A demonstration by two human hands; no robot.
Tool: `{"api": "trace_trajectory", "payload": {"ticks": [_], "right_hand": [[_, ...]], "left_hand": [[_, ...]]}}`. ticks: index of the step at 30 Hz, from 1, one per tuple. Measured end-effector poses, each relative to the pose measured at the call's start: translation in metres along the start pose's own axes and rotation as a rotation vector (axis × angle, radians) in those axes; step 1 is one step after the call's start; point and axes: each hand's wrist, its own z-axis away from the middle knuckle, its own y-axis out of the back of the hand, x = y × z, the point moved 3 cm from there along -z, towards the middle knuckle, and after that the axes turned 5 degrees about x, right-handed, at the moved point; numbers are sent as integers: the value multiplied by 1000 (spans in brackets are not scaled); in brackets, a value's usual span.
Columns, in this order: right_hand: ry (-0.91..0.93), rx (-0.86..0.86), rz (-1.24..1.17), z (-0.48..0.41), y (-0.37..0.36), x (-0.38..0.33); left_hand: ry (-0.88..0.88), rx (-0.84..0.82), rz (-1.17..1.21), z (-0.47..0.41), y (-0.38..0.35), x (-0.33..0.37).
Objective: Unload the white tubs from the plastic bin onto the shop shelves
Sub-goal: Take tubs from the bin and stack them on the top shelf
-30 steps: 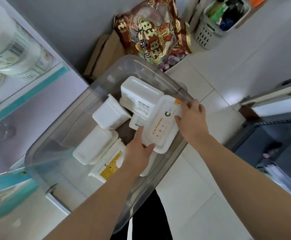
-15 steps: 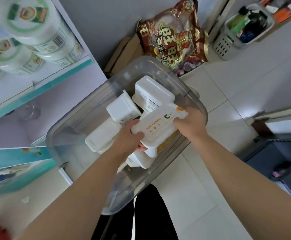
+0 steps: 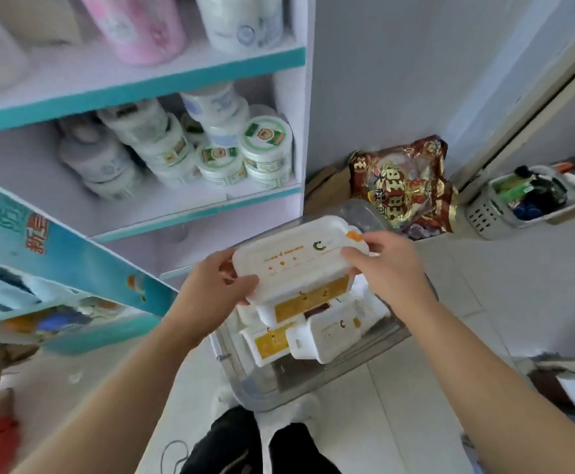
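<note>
You have lifted one white tub [image 3: 296, 265] up out of the plastic bin [image 3: 262, 391]. Your left hand [image 3: 210, 289] and right hand [image 3: 392, 265] hold it, fingers [image 3: 241, 281] gripping its ends, near the shop shelves [image 3: 193, 215]. More tubs [image 3: 327, 333] remain in the bin.

Your white rectangular plastic tub with orange print [image 3: 296, 265] hides much of the clear plastic bin [image 3: 269, 388]; its lettering is too small to read. At eleven o'clock, the blurred pink cylindrical container [image 3: 142, 25] is cropped.
</note>
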Motion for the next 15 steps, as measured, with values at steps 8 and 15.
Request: {"api": "trace_trajectory", "payload": {"ticks": [8,15], "right_hand": [[265,-128,-102,55,-50,-141],[519,-136,-154,136,-133,-258]], "left_hand": [[-224,265,-13,63,141,23],[-311,484,162,120,285,-8]]}}
